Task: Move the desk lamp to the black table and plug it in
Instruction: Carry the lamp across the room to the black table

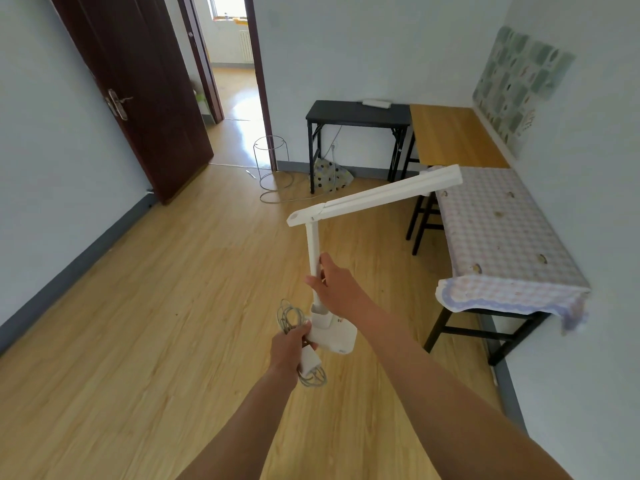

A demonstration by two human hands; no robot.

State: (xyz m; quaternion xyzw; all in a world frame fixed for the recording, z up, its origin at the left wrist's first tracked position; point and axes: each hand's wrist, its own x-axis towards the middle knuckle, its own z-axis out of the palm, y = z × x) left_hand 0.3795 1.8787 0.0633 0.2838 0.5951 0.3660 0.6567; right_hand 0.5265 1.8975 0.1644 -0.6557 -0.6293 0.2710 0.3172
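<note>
I carry a white desk lamp (pixel 375 197) in the air over the wooden floor. My right hand (pixel 337 289) grips its upright stem above the base (pixel 337 336). My left hand (pixel 289 346) grips the coiled grey cord (pixel 288 315) and the white plug adapter (pixel 309 362) beside the base. The lamp's long head points right, toward the tables. The black table (pixel 356 114) stands against the far wall, a white power strip (pixel 376 103) lying on its back edge.
A wooden-topped table (pixel 453 136) and a table with a checked cloth (pixel 502 237) line the right wall. A wire stand (pixel 270 168) and a spotted bag (pixel 330 174) sit near the black table's legs. A dark door (pixel 138 88) stands open at left.
</note>
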